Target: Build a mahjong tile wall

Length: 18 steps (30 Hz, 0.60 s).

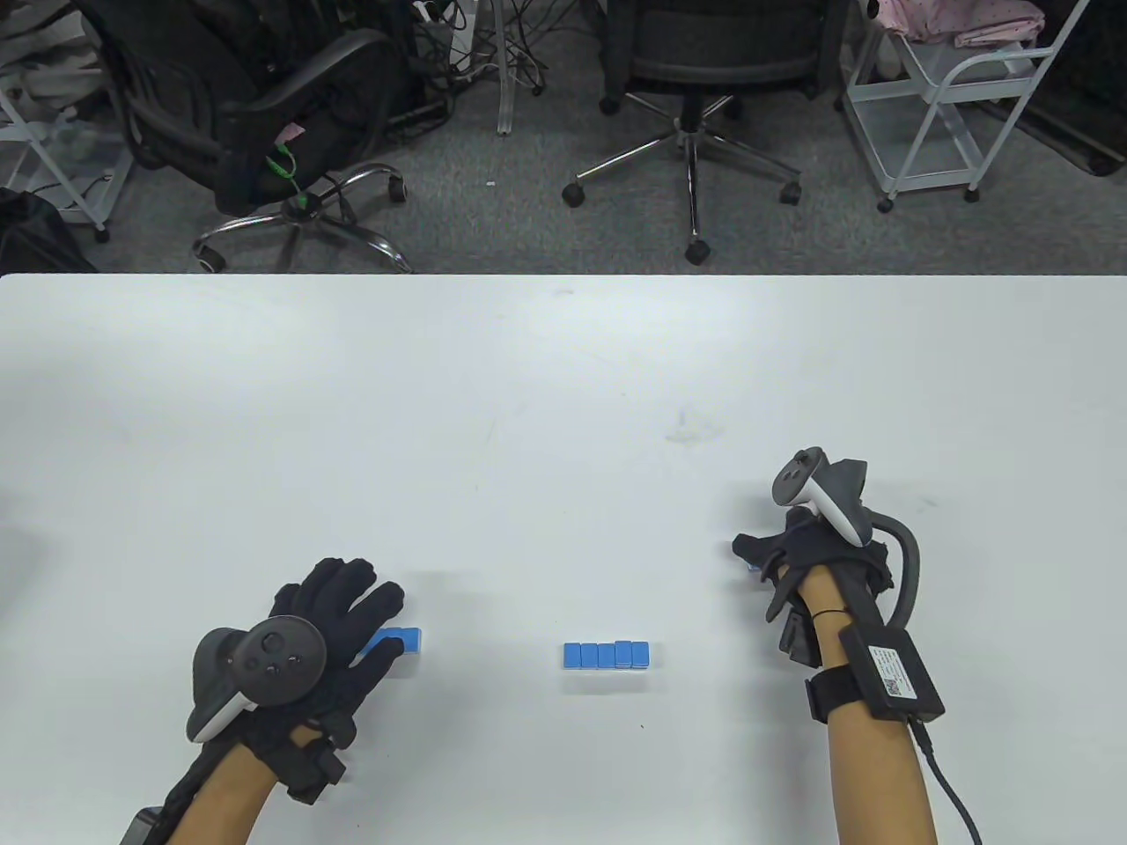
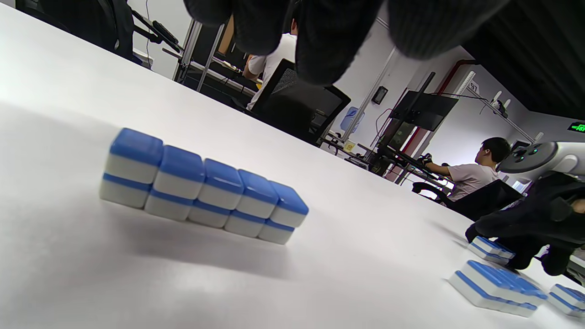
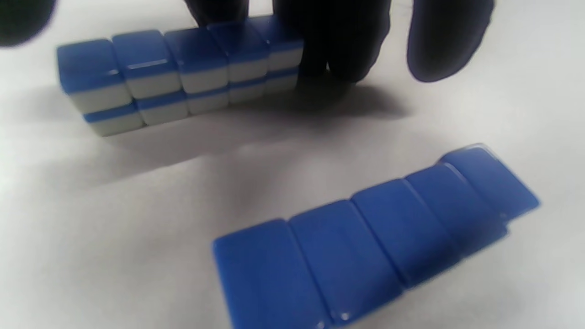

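On the white counter [image 1: 528, 440] the left hand [image 1: 335, 616] is lying low with its fingers stretched out straight, its grip released. Its fingertips are covering part of a short blue run of left tiles [image 1: 407, 640], which is sticking out just past them toward the centre. In the left wrist view those fingers [image 2: 329, 36] are hanging in from the top edge. A two-layer wall [image 2: 201, 187], five tiles long with blue backs up, is standing on the counter below and ahead of them, apart from the fingertips. The middle row [image 1: 606, 655] of five blue tiles is sitting alone between the two hands, well apart from both. The right hand [image 1: 810, 550] is hovering low at the right, knuckles up and fingers pointing down toward the counter, and only a sliver of blue [image 1: 754, 569] is showing under its fingertips. In the blurred right wrist view, dark fingers [image 3: 338, 41] are touching the far end of a two-layer stack [image 3: 183, 68], while another finger is hanging free off to the side. A flat row [image 3: 374, 233] of five tiles is lying nearer the camera, apart from the fingers. Whether this grip is pinching the stack or merely pressing on its end cannot be told. Chairs [image 1: 704, 106] are standing on the floor beyond the counter.
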Available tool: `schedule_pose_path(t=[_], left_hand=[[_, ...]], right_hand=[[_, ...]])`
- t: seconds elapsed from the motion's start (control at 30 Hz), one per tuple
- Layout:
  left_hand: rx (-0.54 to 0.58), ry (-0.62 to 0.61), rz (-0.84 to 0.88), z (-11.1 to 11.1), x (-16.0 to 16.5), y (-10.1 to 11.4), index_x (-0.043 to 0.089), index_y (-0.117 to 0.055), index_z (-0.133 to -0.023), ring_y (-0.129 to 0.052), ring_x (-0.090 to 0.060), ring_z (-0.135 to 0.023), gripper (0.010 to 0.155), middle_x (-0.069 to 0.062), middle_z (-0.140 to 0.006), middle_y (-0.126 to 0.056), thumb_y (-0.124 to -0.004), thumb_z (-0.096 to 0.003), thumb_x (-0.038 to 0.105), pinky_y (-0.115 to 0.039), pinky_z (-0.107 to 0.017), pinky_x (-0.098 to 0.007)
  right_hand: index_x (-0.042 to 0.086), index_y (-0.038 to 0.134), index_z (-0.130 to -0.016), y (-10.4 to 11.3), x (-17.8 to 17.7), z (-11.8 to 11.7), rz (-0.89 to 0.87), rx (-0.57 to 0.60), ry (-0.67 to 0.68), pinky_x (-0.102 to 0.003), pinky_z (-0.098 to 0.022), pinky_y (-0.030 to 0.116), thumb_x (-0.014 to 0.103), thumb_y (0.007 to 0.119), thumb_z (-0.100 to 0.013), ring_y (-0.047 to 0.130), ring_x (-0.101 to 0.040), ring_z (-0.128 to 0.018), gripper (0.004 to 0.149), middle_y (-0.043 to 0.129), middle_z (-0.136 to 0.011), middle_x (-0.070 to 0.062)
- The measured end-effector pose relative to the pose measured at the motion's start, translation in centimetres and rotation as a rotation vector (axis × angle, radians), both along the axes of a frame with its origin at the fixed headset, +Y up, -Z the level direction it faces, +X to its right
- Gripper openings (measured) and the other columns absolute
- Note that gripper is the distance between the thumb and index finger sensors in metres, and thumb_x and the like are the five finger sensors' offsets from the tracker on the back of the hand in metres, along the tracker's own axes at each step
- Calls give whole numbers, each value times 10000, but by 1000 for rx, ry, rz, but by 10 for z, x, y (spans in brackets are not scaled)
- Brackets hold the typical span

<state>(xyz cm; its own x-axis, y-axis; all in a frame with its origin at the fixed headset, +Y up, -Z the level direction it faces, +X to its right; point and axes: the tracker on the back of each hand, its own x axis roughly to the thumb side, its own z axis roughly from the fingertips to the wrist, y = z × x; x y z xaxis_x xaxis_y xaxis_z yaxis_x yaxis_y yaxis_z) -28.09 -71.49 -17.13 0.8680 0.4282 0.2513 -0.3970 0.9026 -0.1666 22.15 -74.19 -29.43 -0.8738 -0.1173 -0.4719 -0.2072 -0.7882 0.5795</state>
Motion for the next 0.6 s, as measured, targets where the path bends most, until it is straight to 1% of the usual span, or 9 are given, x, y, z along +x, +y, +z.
schedule_pose_path(t=[0.17,0.33,0.43,0.6], left_hand=[[-1,0,-2,0,-1,0,337,-612,-1080,-286,-341,-1128,641,-24,-1210,-403,-634,-489,586,-249,-778,-668],[2,3,-4,0,-1,0,336,-612,-1081,-279,-341,-1128,643,-26,-1211,-395,-634,-489,586,-246,-778,-668],[1,-4,-5,-1,0,0,336,-612,-1081,-280,-343,-1128,643,-26,-1211,-396,-634,-489,586,-247,-778,-668],[-1,-8,-6,-1,1,-1,339,-612,-1079,-282,-341,-1128,640,-25,-1211,-397,-634,-489,586,-246,-778,-669]], right_hand=[[287,456,-1027,-3,-10,-3,95,5,25,-693,-664,610,755,663,-275,630,-459,-971,910,601,-1043,-197],[250,496,-1018,-2,-15,-5,120,11,24,-673,-675,606,738,693,-277,674,-465,-948,909,641,-1026,-217],[223,488,-1020,-3,-21,-6,145,3,30,-658,-690,590,746,704,-284,679,-485,-939,929,637,-1025,-239],[174,456,-1020,-9,-41,-2,248,-13,76,-655,-687,594,784,663,-286,694,-488,-926,976,642,-1010,-253]])
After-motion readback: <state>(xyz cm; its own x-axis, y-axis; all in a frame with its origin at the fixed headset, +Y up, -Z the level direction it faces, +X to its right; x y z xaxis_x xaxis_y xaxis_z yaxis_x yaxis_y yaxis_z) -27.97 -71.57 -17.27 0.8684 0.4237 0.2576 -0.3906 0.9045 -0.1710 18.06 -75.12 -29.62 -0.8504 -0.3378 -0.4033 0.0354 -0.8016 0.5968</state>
